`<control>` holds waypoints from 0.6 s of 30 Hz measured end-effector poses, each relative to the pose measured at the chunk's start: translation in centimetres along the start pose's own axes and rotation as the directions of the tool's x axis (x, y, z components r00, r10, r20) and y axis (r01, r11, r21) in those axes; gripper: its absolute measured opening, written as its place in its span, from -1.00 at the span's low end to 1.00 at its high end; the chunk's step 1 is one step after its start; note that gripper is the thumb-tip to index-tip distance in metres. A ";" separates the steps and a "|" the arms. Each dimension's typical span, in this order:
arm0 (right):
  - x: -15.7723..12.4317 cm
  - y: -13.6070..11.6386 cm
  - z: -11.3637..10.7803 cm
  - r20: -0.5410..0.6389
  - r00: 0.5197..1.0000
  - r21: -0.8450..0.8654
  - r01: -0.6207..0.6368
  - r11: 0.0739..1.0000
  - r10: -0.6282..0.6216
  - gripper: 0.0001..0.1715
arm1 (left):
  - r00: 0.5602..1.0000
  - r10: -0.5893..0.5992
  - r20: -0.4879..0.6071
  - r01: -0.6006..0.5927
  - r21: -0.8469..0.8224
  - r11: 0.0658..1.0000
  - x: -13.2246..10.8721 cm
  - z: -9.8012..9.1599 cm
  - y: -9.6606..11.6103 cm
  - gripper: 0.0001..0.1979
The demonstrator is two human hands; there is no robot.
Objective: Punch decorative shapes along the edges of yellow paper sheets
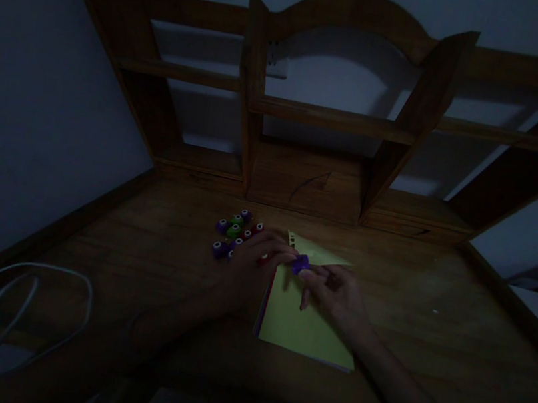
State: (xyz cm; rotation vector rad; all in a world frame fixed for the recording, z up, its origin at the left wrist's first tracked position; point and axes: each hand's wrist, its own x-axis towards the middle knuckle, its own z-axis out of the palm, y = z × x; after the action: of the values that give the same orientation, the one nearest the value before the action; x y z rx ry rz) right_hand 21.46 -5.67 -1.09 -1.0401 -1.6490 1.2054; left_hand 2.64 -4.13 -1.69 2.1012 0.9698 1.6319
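My left hand (260, 257) and my right hand (336, 292) meet over a stack of yellow sheets (310, 329). Between their fingertips is a small purple piece (300, 265), pinched from both sides. The dim light hides whether it is paper or plastic. Just left of my left hand lie several small purple, green and red pieces (235, 231), each with a white ring and dark centre like an eye. My left hand covers some of them. A folded yellow sheet (319, 252) with a row of dark marks at its corner lies behind the purple piece.
A wooden shelf unit (332, 120) rises along the back of the wooden desk (166, 247). A wall socket (276, 64) shows through it. White cable (90, 296) loops at the left front. A white object (536, 309) stands beyond the desk's right edge.
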 end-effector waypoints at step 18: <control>0.8 0.7 -1.3 0.181 0.980 0.229 -0.124 0.965 0.083 -0.37 | 0.886 0.262 0.382 -0.336 0.142 0.931 -0.2 -0.3 0.0 -0.68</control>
State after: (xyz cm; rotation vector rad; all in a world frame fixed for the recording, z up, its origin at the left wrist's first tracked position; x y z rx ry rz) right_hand 22.49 -4.42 -1.39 -0.9009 -1.5430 1.5587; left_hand 2.38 -4.34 -1.77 2.6832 0.7435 1.2391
